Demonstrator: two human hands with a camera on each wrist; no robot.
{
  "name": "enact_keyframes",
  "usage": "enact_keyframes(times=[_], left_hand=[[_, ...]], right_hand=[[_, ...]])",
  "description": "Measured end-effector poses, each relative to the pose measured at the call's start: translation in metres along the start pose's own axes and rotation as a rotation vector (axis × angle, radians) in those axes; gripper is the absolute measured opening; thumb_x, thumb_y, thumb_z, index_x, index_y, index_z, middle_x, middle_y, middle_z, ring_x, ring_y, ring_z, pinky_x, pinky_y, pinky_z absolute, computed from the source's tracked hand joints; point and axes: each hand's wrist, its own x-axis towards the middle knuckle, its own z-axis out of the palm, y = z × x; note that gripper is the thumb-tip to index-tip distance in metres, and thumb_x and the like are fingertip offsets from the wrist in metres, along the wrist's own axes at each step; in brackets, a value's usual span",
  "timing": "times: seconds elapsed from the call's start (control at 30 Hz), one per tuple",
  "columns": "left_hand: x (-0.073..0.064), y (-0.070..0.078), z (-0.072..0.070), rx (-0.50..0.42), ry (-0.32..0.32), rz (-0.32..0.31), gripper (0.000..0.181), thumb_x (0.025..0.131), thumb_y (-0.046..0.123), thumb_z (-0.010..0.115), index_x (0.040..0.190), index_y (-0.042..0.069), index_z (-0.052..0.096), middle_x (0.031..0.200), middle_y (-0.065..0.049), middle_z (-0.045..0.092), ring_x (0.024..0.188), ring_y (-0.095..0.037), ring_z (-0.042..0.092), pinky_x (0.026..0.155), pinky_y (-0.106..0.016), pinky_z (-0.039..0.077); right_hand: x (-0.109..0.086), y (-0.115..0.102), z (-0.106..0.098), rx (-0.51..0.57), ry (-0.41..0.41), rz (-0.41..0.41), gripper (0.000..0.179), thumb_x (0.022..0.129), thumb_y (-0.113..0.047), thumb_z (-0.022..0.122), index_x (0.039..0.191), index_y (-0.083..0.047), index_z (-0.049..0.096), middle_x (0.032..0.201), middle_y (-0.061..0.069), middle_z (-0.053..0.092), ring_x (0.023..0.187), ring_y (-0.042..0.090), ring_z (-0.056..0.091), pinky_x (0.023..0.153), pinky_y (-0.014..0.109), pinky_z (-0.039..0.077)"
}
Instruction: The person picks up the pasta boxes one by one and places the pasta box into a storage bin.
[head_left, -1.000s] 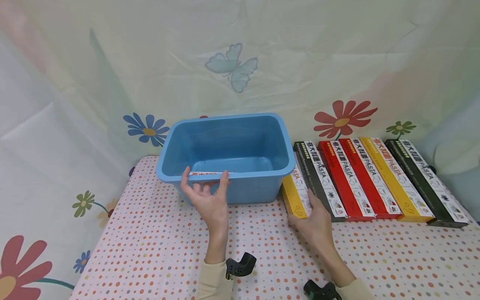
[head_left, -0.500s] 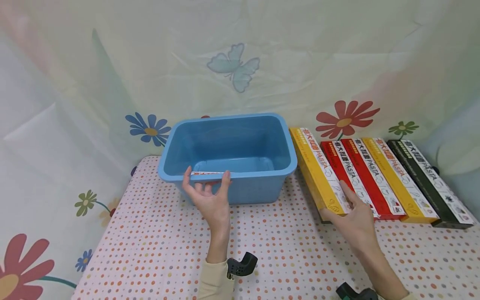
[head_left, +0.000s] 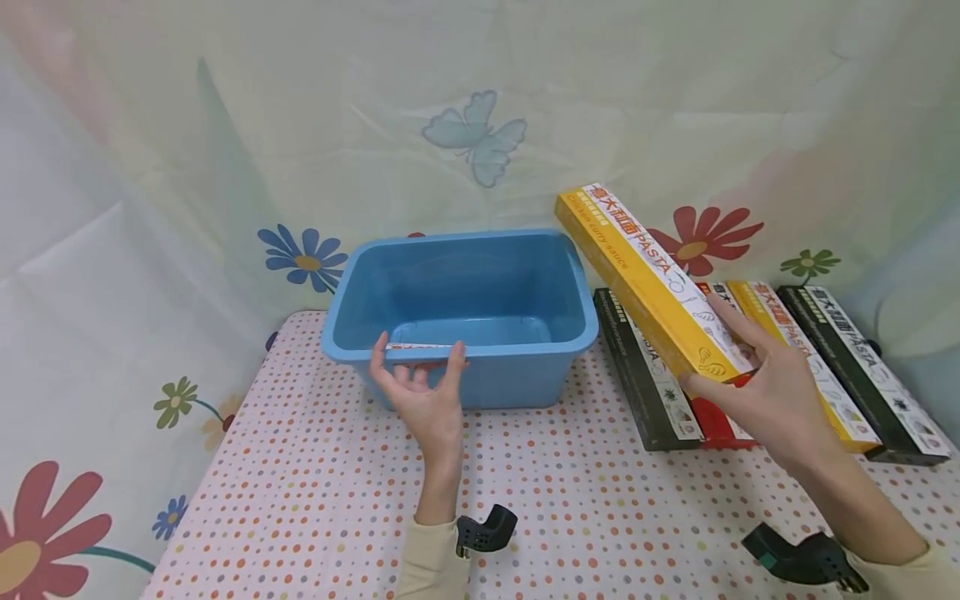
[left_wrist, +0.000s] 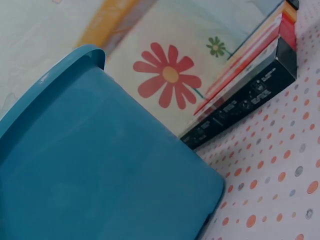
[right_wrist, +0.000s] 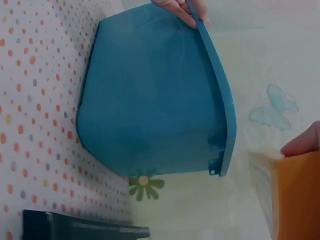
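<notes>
Long, slim yellow pasta box (head_left: 648, 279), w/ white panel down one side, orange-red "PASTA" print, "Chicken curry sauce" on the yellow & a small line drawing at the near end. It's in mid-air, tilted, far end up, R of the blue tub (head_left: 517, 377) & over a row of boxes. R hand (head_left: 780, 400) grips its near end, thumb one side, fingers the other. L hand (head_left: 423, 408) grips the tub's front rim.

Count: 1 tub; 1 box held; on the dotted cloth (head_left: 540, 492), 2 black boxes (head_left: 651, 404), 1 other yellow box (head_left: 774, 312), plus red, no. unclear as partly covered. In tub, 1 white strip (head_left: 420, 346) w/ red print shows; rest hidden.
</notes>
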Motion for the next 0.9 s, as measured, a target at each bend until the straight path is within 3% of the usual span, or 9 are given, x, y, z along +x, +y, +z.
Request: enact_keyframes(times=[0.1,0.27,0.57,0.73,0.9], left_hand=[[0.000,0.000,0.000,0.007,0.003,-0.003,0.091,0.087,-0.003,0.081,0.158,0.015,0.027,0.126,-0.022,0.053,0.094,-0.032,0.061,0.082,-0.048,0.068],[0.001,-0.001,0.000,0.013,-0.002,0.007,0.091,0.086,-0.004,0.082,0.157,0.014,0.027,0.127,-0.022,0.054,0.095,-0.032,0.063,0.080,-0.046,0.069],[0.002,-0.001,0.000,0.034,-0.008,-0.005,0.091,0.086,-0.002,0.082,0.157,0.015,0.027,0.119,-0.022,0.053,0.088,-0.028,0.062,0.079,-0.046,0.069],[0.000,-0.002,-0.003,0.053,0.001,-0.008,0.092,0.086,-0.003,0.083,0.157,0.013,0.026,0.125,-0.022,0.054,0.091,-0.030,0.063,0.078,-0.046,0.069],[0.001,-0.004,-0.004,0.048,-0.015,0.005,0.093,0.086,-0.002,0.083,0.157,0.011,0.024,0.127,-0.022,0.053,0.092,-0.030,0.063,0.077,-0.045,0.069]], right_hand=[[0.012,-0.011,0.000,-0.001,-0.034,-0.079,0.098,0.084,-0.008,0.084,0.165,-0.023,0.032,0.158,0.024,0.041,0.117,0.022,0.039,0.068,0.007,0.055],[0.039,-0.035,0.005,0.002,-0.140,-0.178,0.097,0.081,-0.005,0.085,0.164,-0.020,0.036,0.153,0.024,0.046,0.117,0.030,0.045,0.066,0.011,0.058],[0.084,-0.080,0.023,-0.017,-0.415,-0.316,0.092,0.082,-0.005,0.082,0.162,-0.009,0.038,0.154,0.021,0.047,0.118,0.031,0.049,0.069,0.014,0.057],[0.099,-0.098,0.043,-0.070,-0.557,-0.413,0.088,0.081,-0.006,0.081,0.160,-0.005,0.041,0.145,0.019,0.054,0.099,0.026,0.054,0.062,0.021,0.053],[0.118,-0.105,0.060,-0.131,-0.638,-0.445,0.086,0.080,-0.005,0.078,0.158,-0.004,0.043,0.138,0.017,0.058,0.082,0.023,0.054,0.057,0.026,0.048]])
